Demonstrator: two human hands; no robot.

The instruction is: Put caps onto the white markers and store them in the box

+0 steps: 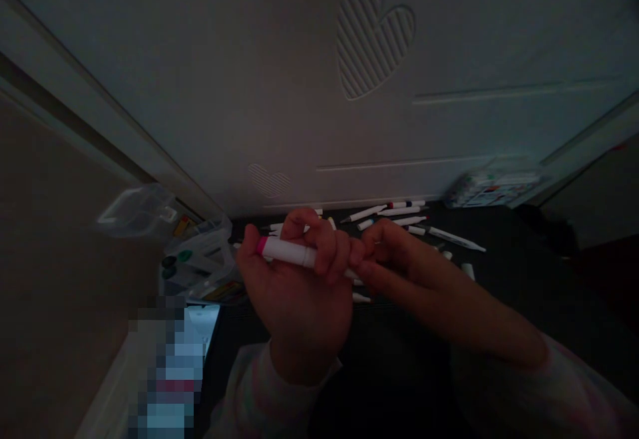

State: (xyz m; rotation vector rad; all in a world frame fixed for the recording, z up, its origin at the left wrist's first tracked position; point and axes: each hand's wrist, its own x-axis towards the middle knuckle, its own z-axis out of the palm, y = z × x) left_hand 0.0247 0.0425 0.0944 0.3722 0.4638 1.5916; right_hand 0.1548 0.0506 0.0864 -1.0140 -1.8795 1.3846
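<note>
My left hand [304,292], palm up, has its fingers curled round a white marker [287,251] with a pink end that points left. The marker lies slantwise across the palm. My right hand [407,259] meets the left fingertips, its thumb and fingers pinched at the marker's other end, which is mostly hidden. Behind and below the hands, several loose white markers [367,213] lie on the dark surface, some with red or dark ends. One longer marker [456,239] lies to the right of my right hand.
An open clear plastic case [200,259] stands at the left, its lid [137,211] tilted back. A lit screen [202,322], partly blurred out, is below it. At the back right stands a clear pack [494,186]. A pale panel [299,93] with heart reliefs rises behind the dark surface [504,292].
</note>
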